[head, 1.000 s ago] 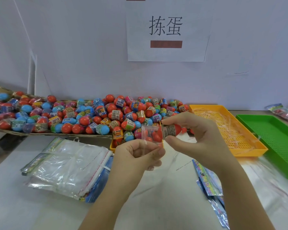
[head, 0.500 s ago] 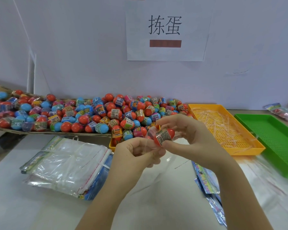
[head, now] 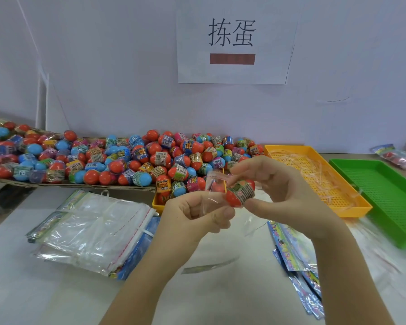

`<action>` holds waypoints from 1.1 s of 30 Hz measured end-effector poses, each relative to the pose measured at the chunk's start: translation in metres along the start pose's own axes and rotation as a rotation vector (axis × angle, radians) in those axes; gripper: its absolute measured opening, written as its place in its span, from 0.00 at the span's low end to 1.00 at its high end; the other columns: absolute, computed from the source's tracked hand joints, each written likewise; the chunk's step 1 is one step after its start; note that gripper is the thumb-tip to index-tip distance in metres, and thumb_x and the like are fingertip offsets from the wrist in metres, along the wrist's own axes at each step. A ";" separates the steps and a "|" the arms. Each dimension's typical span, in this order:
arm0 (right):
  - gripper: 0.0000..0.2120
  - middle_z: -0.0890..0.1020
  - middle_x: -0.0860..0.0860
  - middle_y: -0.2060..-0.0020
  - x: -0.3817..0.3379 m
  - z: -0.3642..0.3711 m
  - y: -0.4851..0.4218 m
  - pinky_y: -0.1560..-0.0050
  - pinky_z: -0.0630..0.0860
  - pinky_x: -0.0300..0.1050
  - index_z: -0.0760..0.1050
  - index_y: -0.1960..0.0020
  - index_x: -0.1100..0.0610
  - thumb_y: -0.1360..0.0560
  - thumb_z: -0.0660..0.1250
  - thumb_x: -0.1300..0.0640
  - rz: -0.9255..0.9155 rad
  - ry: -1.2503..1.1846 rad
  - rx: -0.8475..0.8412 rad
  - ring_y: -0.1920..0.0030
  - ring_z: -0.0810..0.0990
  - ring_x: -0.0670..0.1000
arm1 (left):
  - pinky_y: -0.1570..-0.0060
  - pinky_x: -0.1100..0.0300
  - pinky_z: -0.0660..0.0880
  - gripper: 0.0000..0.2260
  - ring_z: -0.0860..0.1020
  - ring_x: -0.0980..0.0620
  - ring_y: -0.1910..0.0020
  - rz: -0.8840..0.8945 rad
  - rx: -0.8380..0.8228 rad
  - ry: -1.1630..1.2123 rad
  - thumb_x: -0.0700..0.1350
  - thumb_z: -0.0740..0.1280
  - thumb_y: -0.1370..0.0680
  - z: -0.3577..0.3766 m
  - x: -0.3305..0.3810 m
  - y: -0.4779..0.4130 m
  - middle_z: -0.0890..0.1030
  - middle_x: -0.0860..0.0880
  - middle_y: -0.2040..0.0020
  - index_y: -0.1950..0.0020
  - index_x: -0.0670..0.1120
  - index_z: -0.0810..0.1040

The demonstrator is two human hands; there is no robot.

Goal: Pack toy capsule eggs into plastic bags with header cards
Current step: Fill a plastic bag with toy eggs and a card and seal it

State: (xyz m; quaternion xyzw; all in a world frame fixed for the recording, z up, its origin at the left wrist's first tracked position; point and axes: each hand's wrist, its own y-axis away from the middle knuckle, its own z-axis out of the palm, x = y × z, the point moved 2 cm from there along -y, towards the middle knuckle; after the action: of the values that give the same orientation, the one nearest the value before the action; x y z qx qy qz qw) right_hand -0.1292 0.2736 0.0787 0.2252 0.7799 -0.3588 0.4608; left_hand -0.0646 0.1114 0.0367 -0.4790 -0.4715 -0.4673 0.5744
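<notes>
Egg meets bag over the white tabletop [head: 220, 296]!
Right hand [head: 281, 193] fingers pinch the red plastic capsule egg [head: 240, 193], tilted lower than a second ago, against the small clear plastic bag [head: 212, 185] gripped by the left hand [head: 195, 214]. There is open room below, between the stack of clear bags [head: 92, 231] and the header cards [head: 293, 249]. The paper sign [head: 234, 38] reads "拣蛋".

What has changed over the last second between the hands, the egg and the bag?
The right hand tilted the red plastic capsule egg, dipping its bag-side end, and lowered it slightly toward the mouth of the small clear plastic bag. The left hand still pinches that bag; the egg pile stayed put.
</notes>
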 end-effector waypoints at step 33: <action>0.12 0.85 0.49 0.57 0.013 0.017 -0.012 0.56 0.80 0.42 0.83 0.54 0.46 0.36 0.75 0.46 0.272 -0.074 0.089 0.55 0.84 0.48 | 0.48 0.45 0.80 0.26 0.85 0.44 0.52 -0.126 0.109 0.213 0.56 0.74 0.41 -0.009 -0.010 -0.007 0.86 0.42 0.52 0.48 0.44 0.83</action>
State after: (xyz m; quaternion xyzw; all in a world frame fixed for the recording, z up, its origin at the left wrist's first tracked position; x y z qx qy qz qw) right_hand -0.1338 0.2534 0.0660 0.3356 0.7080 -0.3356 0.5230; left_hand -0.0723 0.1023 0.0266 -0.3642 -0.4618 -0.5244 0.6157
